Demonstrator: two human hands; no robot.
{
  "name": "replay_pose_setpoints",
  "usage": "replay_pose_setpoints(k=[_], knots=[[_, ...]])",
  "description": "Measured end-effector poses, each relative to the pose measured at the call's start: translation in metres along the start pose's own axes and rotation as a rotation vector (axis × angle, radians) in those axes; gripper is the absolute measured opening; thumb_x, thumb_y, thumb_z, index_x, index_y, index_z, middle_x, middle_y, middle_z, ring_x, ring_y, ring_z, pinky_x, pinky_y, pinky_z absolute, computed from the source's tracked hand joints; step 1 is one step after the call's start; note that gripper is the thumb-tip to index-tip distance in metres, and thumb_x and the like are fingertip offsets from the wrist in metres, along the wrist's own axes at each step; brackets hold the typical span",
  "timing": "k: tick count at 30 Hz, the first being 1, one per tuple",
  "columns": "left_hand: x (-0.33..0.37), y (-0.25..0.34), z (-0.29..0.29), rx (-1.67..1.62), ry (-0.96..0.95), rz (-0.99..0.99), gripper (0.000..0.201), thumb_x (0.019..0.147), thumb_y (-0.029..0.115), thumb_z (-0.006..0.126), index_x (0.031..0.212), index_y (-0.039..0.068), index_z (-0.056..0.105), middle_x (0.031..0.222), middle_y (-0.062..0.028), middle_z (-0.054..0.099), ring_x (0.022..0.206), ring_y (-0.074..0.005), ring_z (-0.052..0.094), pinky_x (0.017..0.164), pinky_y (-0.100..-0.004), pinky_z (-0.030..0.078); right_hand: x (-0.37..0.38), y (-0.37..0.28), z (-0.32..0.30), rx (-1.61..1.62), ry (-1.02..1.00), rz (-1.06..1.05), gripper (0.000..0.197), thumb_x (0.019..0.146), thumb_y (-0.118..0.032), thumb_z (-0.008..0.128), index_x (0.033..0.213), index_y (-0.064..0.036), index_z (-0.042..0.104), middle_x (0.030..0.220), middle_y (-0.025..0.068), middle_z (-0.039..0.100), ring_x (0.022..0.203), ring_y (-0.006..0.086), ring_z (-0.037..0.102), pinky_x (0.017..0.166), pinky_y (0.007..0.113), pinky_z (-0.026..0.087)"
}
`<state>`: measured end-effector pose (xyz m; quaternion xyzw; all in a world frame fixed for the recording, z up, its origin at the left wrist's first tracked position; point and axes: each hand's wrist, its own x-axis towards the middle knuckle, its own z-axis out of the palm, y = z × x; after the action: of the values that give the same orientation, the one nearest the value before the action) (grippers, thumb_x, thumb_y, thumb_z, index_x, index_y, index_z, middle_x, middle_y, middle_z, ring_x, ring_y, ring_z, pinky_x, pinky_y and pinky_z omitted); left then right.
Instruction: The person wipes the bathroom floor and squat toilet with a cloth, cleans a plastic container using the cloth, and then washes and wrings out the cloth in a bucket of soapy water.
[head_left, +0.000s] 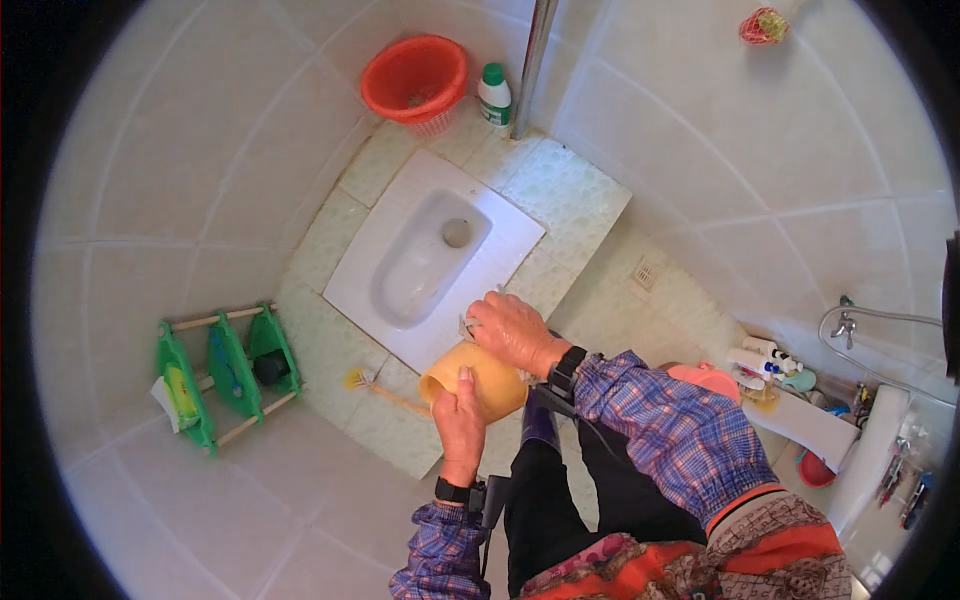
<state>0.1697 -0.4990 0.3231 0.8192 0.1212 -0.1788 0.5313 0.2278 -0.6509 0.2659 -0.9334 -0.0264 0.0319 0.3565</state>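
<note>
My left hand grips a yellow, round-walled tub, its thumb over the side near the rim. The tub is tipped, with its mouth toward the left. My right hand lies over the tub's upper side, fingers curled on a small greyish-white thing, perhaps a cloth, that shows only at its edges. Just beyond my hands, a white squat toilet is set in the pale green tiled floor. Partly behind the tub, a brush with a wooden handle and whitish-yellow bristles lies on the tiles.
At the back stand a red basket and a white bottle with a green cap, beside a metal pole. A green rack is at the left wall. The raised floor drops at a step; bottles crowd the right.
</note>
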Motion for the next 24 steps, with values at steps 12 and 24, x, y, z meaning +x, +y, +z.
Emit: replay_pose_setpoints(k=[12, 24], knots=[[0.0, -0.002, -0.006, -0.038, 0.061, 0.03, 0.039, 0.1, 0.026, 0.047, 0.094, -0.01, 0.061, 0.079, -0.0121, 0.065, 0.077, -0.016, 0.056, 0.07, -0.0338, 0.047, -0.006, -0.032, -0.008, 0.107, -0.023, 0.021, 0.013, 0.081, -0.016, 0.056, 0.088, -0.0065, 0.052, 0.088, 0.0147, 0.054, 0.081, 0.039, 0.056, 0.069, 0.049, 0.048], [0.004, -0.014, -0.002, -0.132, 0.08, -0.017, 0.045, 0.101, 0.033, 0.045, 0.097, -0.009, 0.061, 0.086, -0.0119, 0.064, 0.078, -0.0178, 0.056, 0.07, -0.0337, 0.046, -0.023, -0.037, 0.003, 0.162, 0.081, -0.149, 0.015, 0.079, -0.016, 0.06, 0.091, -0.0082, 0.056, 0.096, 0.0115, 0.052, 0.09, 0.0358, 0.054, 0.074, 0.047, 0.045]])
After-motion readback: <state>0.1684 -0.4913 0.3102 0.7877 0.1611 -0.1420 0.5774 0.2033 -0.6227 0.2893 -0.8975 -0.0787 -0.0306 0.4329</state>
